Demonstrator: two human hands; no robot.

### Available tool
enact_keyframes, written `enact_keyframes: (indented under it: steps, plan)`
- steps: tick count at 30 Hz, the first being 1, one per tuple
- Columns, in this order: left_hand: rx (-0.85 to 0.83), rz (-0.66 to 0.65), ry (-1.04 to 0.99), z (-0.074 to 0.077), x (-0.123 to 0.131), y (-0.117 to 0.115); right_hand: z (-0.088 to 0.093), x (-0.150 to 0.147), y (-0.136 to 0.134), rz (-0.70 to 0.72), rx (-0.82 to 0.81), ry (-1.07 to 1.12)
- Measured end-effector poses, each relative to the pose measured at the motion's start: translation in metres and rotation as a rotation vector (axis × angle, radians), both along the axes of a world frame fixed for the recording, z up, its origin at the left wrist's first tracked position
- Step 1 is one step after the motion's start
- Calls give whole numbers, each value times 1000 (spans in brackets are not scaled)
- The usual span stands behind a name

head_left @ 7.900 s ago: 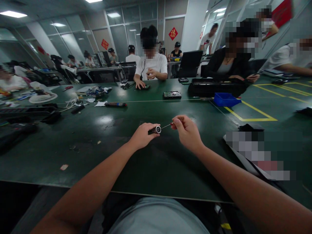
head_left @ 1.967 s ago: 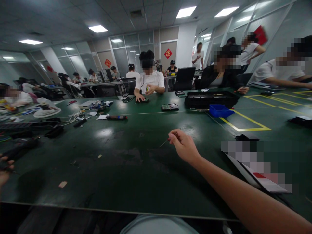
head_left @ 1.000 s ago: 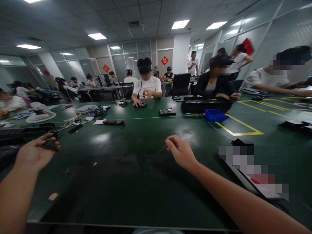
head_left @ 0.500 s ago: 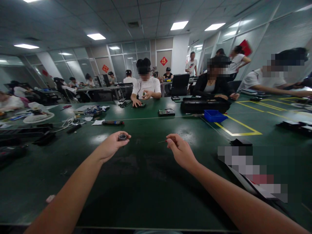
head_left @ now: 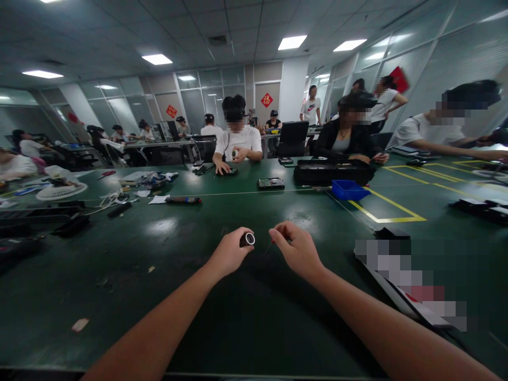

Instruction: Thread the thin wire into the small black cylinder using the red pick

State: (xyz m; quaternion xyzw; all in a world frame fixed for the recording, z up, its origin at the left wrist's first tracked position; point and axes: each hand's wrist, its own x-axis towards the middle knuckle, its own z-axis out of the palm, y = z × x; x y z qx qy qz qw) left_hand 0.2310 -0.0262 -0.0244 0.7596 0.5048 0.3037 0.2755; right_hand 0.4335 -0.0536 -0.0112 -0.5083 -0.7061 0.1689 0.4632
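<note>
My left hand (head_left: 229, 254) is closed round a small dark cylinder (head_left: 246, 239) whose shiny ringed end faces me. Close to its right, my right hand (head_left: 296, 250) pinches a thin screwdriver (head_left: 271, 244) with a reddish handle; its tip points down-left toward the cylinder. Both hands hover over the dark green table (head_left: 222, 307), a short gap between them.
A blue bin (head_left: 348, 189), a long black tray (head_left: 332, 171) and a hard drive (head_left: 271, 183) lie further back. Cables, tools and a white fan (head_left: 59, 190) clutter the left. A blurred flat item (head_left: 408, 275) lies at my right. Several people sit around the table.
My left hand went off to the left, came back holding the cylinder and now brings it close to the screwdriver tip. My right hand stayed roughly in place with the screwdriver.
</note>
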Motion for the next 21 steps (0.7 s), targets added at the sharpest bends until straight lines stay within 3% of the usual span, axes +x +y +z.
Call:
enact_keyframes:
  steps: [8, 21]
  plan:
    - [68, -64, -34, -19, -15, 3, -8, 1, 2, 87, 10, 272]
    - [20, -68, -45, -17, -14, 0, -14, -1, 5, 113, -43, 227]
